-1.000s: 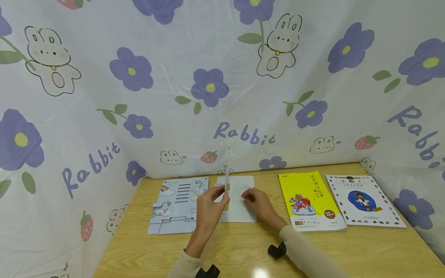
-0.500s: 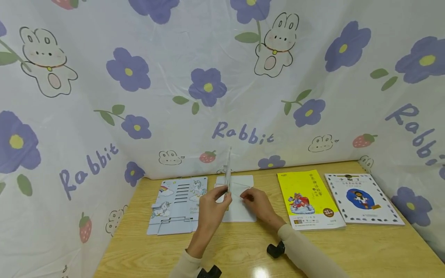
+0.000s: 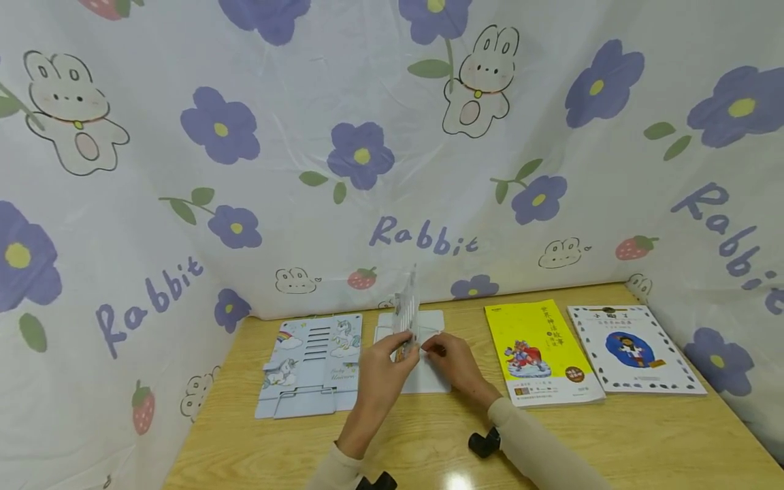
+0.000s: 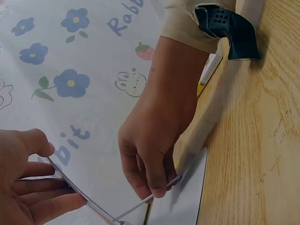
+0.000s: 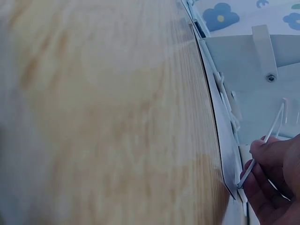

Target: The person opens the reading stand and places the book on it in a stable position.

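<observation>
A metal book stand stands partly unfolded mid-table, its white base plate (image 3: 429,381) flat and its printed panel (image 3: 407,313) raised nearly upright. My left hand (image 3: 384,371) pinches the near edge of that panel between thumb and fingers. Low over the base, my right hand (image 3: 458,364) pinches a thin white wire support (image 5: 269,136) behind the panel. The left wrist view shows the wire (image 4: 140,204) running from the right fingertips toward the panel's lower part. How the wire's end meets the base is partly hidden by my fingers.
To the left lies a second book stand (image 3: 318,361) with unicorn prints, folded flat. A yellow book (image 3: 539,347) and a white-covered book (image 3: 637,350) lie side by side at the right. Behind the table (image 3: 422,442) hangs a rabbit-and-flower cloth (image 3: 275,136).
The raised panel has swung to the right, and more of its printed face shows. My left hand has shifted slightly right with it. My right hand keeps its pinch on the wire support.
</observation>
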Demonstrator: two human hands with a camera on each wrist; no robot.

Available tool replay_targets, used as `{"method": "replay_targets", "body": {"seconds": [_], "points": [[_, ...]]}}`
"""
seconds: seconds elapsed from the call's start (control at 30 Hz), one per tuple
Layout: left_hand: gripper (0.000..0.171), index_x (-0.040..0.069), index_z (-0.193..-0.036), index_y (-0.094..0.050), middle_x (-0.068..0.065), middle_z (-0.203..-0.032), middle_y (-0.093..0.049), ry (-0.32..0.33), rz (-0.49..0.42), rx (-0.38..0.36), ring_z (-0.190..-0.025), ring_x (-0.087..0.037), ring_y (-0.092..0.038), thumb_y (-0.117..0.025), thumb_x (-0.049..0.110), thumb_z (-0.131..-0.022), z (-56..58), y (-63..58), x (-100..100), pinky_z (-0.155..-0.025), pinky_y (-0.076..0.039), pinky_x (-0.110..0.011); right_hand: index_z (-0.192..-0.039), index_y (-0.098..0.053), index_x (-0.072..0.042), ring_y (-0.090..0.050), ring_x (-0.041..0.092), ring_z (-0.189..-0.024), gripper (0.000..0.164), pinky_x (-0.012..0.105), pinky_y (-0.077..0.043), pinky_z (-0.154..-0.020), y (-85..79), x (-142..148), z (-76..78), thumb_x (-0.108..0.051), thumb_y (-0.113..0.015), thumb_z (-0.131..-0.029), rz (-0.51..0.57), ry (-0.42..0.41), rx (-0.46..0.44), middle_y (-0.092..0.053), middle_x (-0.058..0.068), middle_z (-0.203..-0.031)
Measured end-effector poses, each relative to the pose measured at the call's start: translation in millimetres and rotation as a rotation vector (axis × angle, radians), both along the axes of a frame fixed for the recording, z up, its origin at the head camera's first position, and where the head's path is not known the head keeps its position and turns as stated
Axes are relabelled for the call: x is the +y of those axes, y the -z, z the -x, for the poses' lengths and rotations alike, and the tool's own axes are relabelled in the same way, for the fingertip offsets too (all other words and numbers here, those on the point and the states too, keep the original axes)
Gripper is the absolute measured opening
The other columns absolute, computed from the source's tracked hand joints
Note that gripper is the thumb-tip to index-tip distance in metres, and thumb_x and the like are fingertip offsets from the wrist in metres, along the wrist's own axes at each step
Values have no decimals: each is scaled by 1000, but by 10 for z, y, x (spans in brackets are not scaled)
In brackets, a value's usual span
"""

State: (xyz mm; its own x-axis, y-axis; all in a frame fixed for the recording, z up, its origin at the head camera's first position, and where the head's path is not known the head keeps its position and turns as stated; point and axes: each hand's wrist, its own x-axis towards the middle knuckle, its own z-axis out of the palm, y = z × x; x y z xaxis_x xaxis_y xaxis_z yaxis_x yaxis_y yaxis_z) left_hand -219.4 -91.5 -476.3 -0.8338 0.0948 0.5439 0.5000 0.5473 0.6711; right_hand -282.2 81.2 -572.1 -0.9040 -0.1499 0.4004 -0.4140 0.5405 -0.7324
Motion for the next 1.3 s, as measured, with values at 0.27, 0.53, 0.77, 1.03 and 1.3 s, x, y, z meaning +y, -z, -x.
{"method": "replay_targets", "body": {"seconds": [0.27,0.53,0.77,1.03,1.3], "points": [[23,5,-116,-82,-12,-113,-82,-8,8,-7,-93,-30,-79,-79,9,-94,14,26,19,-69,-64,-37,-99,-81,-10,-71,17,-90,15,34,-61,-82,0,-4,16,3,-78,-93,-5,16,-15,-78,5,-100],[24,6,-116,-81,-10,-116,-81,-29,22,-39,-85,-23,-78,-81,15,-94,8,30,20,-66,-62,-27,-98,-80,-10,-71,16,-88,15,31,-60,-79,-16,2,20,4,-79,-92,-16,12,-9,-78,4,-98],[26,8,-121,-79,-10,-128,-75,65,-15,-175,-95,-21,-76,-76,8,-95,14,-5,-62,-70,-59,-18,-100,-80,-9,-73,19,-90,12,33,-62,-81,-81,40,-16,1,-77,-94,8,8,-24,-79,6,-100],[20,7,-115,-79,-13,-115,-79,116,-138,-288,-95,-30,-78,-64,6,-102,195,-134,-230,-71,-62,-24,-101,-79,-9,-74,16,-90,11,27,-62,-81,-281,87,-189,-1,-75,-97,61,-23,-64,-79,4,-102],[14,3,-110,-78,-13,-101,-79,84,-207,-314,-85,-23,-75,-69,11,-103,496,-178,-278,-66,-63,-26,-103,-77,-4,-68,11,-71,6,22,-57,-63,-417,38,-493,-5,-72,-100,107,-122,-105,-78,7,-91]]}}
